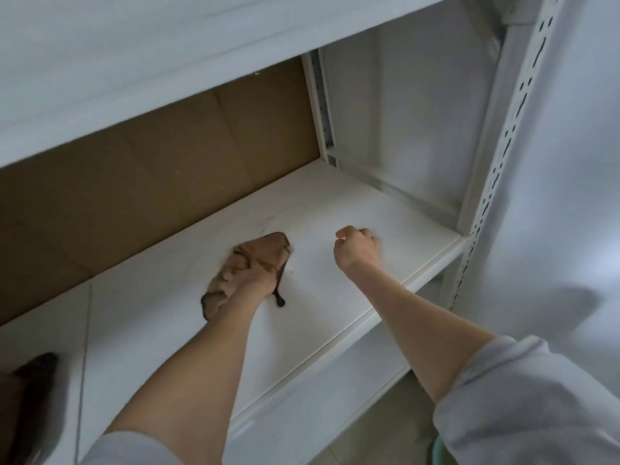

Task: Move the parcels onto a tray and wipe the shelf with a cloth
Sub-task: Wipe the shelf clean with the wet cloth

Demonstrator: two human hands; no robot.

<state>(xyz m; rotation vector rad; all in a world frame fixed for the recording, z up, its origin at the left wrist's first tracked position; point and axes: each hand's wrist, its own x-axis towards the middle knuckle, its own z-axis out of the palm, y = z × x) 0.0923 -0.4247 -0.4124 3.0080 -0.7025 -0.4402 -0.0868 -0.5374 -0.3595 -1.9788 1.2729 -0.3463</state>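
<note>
We look down onto a white shelf [188, 317] set in a white metal rack. Our left hand [260, 280] lies on the shelf surface near its middle, fingers closed on a brown cloth [250, 263]. The cloth is bunched under and around the hand, pressed flat against the shelf; its far end points away from us, and a darker edge trails out on the near left. A short dark loop hangs from the cloth on the right of the hand and touches the shelf.

Our right hand [355, 248] is to the right of the cloth, well apart from it, curled into a loose fist with nothing visible in it. Whether it touches the shelf we cannot tell; the knuckles are blurred. Both forearms are bare, with pale sleeves [523, 401] pushed up toward the elbows.

Behind the shelf a brown cardboard panel [161, 182] forms the far wall on the left. A white panel closes the far right, beyond a slotted rear post [322, 105]. A perforated upright [513, 122] stands at the near right corner. Another white shelf [134, 62] runs overhead.

At the near left edge a dark brown shape [32, 397] sits on the shelf, too blurred to identify. No parcels or tray are in view. A faint grey smudge marks the shelf just beyond the cloth.
</note>
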